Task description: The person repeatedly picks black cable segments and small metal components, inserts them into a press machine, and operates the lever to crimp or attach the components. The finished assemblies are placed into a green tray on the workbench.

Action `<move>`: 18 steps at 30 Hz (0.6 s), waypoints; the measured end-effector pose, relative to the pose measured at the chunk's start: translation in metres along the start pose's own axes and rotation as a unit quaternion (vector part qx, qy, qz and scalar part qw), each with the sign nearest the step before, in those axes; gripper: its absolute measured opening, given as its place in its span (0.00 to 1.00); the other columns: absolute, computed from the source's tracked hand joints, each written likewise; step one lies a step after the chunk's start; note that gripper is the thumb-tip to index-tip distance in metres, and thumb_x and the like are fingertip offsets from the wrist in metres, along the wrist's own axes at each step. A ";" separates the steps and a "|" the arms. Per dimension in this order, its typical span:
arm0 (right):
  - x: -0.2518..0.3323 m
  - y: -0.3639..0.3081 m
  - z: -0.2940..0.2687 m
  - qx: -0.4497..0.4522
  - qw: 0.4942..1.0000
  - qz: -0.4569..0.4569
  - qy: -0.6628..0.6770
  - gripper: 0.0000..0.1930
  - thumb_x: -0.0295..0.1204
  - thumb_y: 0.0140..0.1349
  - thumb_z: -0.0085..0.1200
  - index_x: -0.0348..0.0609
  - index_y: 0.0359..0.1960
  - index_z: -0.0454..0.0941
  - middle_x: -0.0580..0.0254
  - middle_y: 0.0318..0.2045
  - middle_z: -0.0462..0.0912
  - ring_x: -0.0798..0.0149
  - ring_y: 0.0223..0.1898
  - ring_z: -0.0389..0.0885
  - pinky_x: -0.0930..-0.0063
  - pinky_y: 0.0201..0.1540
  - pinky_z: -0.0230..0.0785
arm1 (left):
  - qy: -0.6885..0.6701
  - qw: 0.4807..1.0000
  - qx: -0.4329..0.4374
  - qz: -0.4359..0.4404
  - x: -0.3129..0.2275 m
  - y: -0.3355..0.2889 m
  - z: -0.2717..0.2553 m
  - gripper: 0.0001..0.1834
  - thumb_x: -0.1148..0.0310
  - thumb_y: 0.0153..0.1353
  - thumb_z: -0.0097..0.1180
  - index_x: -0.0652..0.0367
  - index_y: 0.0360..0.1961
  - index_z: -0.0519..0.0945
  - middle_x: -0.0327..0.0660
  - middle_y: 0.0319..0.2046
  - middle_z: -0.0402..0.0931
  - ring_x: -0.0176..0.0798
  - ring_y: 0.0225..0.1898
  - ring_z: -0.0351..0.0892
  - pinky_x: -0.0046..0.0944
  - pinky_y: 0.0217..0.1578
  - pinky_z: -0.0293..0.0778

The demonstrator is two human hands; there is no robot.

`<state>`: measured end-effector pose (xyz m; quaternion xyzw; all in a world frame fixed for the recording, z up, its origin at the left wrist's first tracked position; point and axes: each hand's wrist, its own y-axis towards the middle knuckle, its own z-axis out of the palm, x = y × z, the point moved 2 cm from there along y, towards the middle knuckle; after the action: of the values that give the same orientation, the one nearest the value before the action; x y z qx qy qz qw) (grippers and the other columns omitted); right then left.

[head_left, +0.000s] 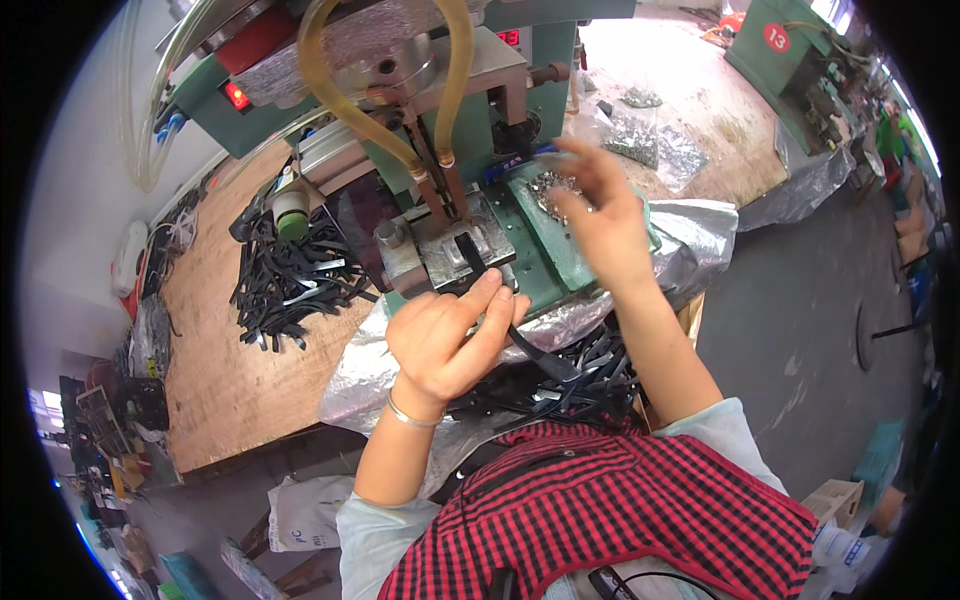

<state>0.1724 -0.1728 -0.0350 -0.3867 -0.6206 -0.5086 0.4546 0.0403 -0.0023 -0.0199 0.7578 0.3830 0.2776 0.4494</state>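
My left hand (440, 335) is closed on a black strap (530, 345) at the front of a metal fixture (440, 252). The far end of the strap lies in the fixture's slot, and its tail hangs down toward my lap. Two copper-coloured electrode arms (441, 200) stand just behind the slot. To the right, my right hand (612, 225) hovers at a green tray (562, 255) of small shiny metal pieces (553, 193). Motion blurs its fingers, but they look bent and apart, with nothing visible between them.
Yellowish hoses (455, 80) loop above the fixture. A heap of black straps (290, 285) lies on the wooden table (205, 370) at left, and more straps (595, 375) lie on plastic sheeting near my lap. Bags of metal parts (635, 140) lie at the far right.
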 end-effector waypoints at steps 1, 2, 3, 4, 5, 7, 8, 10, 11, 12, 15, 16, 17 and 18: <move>-0.029 0.008 -0.021 -0.073 0.996 -0.039 -0.019 0.24 0.21 0.63 0.60 0.40 0.63 0.77 0.55 0.56 0.84 0.59 0.59 0.82 0.65 0.62 0.73 | -0.008 1.000 -0.010 0.007 0.002 0.000 0.003 0.15 0.70 0.50 0.80 0.56 0.37 0.87 0.44 0.41 0.89 0.31 0.20 0.76 0.30 0.19 0.66; -0.053 0.011 -0.037 -0.143 0.986 -0.075 -0.037 0.22 0.21 0.63 0.60 0.40 0.60 0.79 0.55 0.54 0.85 0.59 0.58 0.82 0.65 0.62 0.72 | -0.016 1.000 -0.018 0.012 0.004 -0.001 0.006 0.15 0.70 0.50 0.81 0.56 0.37 0.87 0.44 0.41 0.89 0.31 0.20 0.76 0.30 0.19 0.66; -0.064 0.007 -0.046 -0.143 0.984 -0.068 -0.085 0.20 0.22 0.63 0.60 0.40 0.58 0.80 0.55 0.53 0.86 0.58 0.58 0.82 0.65 0.62 0.72 | -0.025 0.999 -0.026 0.014 0.004 -0.004 0.008 0.15 0.70 0.50 0.81 0.56 0.37 0.87 0.44 0.40 0.89 0.31 0.20 0.76 0.30 0.18 0.66; -0.072 -0.001 -0.052 -0.143 0.979 -0.061 -0.130 0.18 0.23 0.63 0.60 0.40 0.56 0.81 0.55 0.51 0.87 0.57 0.58 0.82 0.64 0.62 0.72 | -0.026 0.999 -0.028 0.015 0.006 -0.005 0.010 0.15 0.70 0.50 0.81 0.56 0.38 0.87 0.44 0.40 0.89 0.31 0.20 0.76 0.30 0.18 0.66; -0.077 -0.009 -0.055 -0.143 0.973 -0.056 -0.174 0.17 0.23 0.63 0.61 0.41 0.54 0.83 0.54 0.50 0.87 0.56 0.58 0.83 0.64 0.62 0.72 | -0.027 0.999 -0.030 0.015 0.007 -0.007 0.011 0.15 0.70 0.50 0.80 0.55 0.38 0.87 0.44 0.40 0.89 0.31 0.20 0.76 0.30 0.18 0.66; -0.066 -0.022 -0.055 -0.089 0.954 -0.097 -0.269 0.10 0.25 0.59 0.63 0.44 0.43 0.87 0.54 0.43 0.87 0.51 0.54 0.83 0.60 0.64 0.70 | -0.028 0.999 -0.025 0.014 0.008 -0.007 0.011 0.16 0.71 0.50 0.80 0.56 0.39 0.87 0.44 0.39 0.88 0.31 0.20 0.76 0.30 0.18 0.67; -0.066 -0.026 -0.056 -0.053 0.931 -0.136 -0.336 0.09 0.25 0.58 0.63 0.45 0.40 0.87 0.55 0.42 0.86 0.50 0.52 0.82 0.58 0.64 0.69 | -0.027 0.999 -0.026 0.007 0.006 -0.008 0.012 0.16 0.71 0.51 0.80 0.56 0.39 0.87 0.44 0.39 0.88 0.31 0.20 0.76 0.30 0.18 0.67; -0.065 -0.031 -0.046 -0.048 0.929 -0.116 -0.348 0.07 0.26 0.55 0.66 0.47 0.36 0.88 0.57 0.40 0.83 0.49 0.51 0.80 0.56 0.61 0.70 | -0.020 0.999 -0.029 0.003 0.005 -0.007 0.010 0.15 0.71 0.51 0.80 0.56 0.39 0.86 0.44 0.39 0.88 0.31 0.20 0.76 0.31 0.18 0.67; -0.063 -0.032 -0.042 -0.042 0.928 -0.104 -0.355 0.07 0.27 0.55 0.67 0.47 0.36 0.88 0.58 0.41 0.83 0.49 0.52 0.80 0.55 0.60 0.70 | -0.027 0.999 -0.027 -0.002 0.003 -0.008 0.009 0.16 0.73 0.51 0.78 0.57 0.41 0.87 0.45 0.40 0.89 0.33 0.20 0.78 0.32 0.19 0.69; -0.063 -0.032 -0.037 -0.034 0.928 -0.093 -0.359 0.07 0.28 0.55 0.67 0.47 0.36 0.88 0.59 0.41 0.82 0.49 0.52 0.79 0.55 0.59 0.70 | -0.037 0.999 -0.025 -0.026 0.002 -0.008 0.007 0.17 0.74 0.51 0.78 0.58 0.42 0.87 0.45 0.41 0.89 0.35 0.22 0.80 0.32 0.20 0.70; -0.066 -0.025 -0.031 -0.049 0.894 -0.124 -0.427 0.05 0.30 0.53 0.69 0.48 0.32 0.88 0.59 0.41 0.81 0.49 0.52 0.78 0.54 0.54 0.71 | -0.065 0.991 0.012 -0.119 -0.012 -0.012 -0.004 0.21 0.78 0.50 0.75 0.59 0.48 0.87 0.47 0.49 0.89 0.40 0.29 0.85 0.34 0.25 0.75; -0.070 -0.023 -0.025 -0.049 0.883 -0.135 -0.446 0.04 0.30 0.53 0.69 0.48 0.30 0.88 0.59 0.41 0.81 0.49 0.52 0.78 0.54 0.53 0.71 | -0.080 0.982 0.033 -0.168 -0.020 -0.015 -0.013 0.23 0.78 0.50 0.75 0.57 0.50 0.87 0.47 0.52 0.88 0.40 0.31 0.86 0.34 0.29 0.76; -0.067 -0.021 -0.023 -0.046 0.880 -0.145 -0.450 0.03 0.29 0.53 0.69 0.47 0.27 0.87 0.59 0.41 0.81 0.49 0.52 0.77 0.53 0.51 0.72 | -0.082 0.979 0.029 -0.182 -0.029 -0.026 -0.021 0.23 0.79 0.50 0.74 0.57 0.50 0.87 0.47 0.52 0.88 0.39 0.31 0.85 0.35 0.29 0.76; -0.061 -0.023 -0.019 -0.045 0.872 -0.156 -0.462 0.03 0.28 0.54 0.68 0.46 0.29 0.86 0.59 0.39 0.83 0.48 0.50 0.80 0.53 0.50 0.73 | -0.086 0.977 0.027 -0.196 -0.036 -0.040 -0.032 0.23 0.79 0.50 0.74 0.57 0.50 0.87 0.47 0.53 0.88 0.39 0.30 0.85 0.35 0.30 0.76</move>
<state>0.1719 -0.1967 -0.0980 -0.4957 -0.7885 -0.3639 0.0126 -0.0172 -0.0054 -0.0441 0.7009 0.4914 0.1078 0.5057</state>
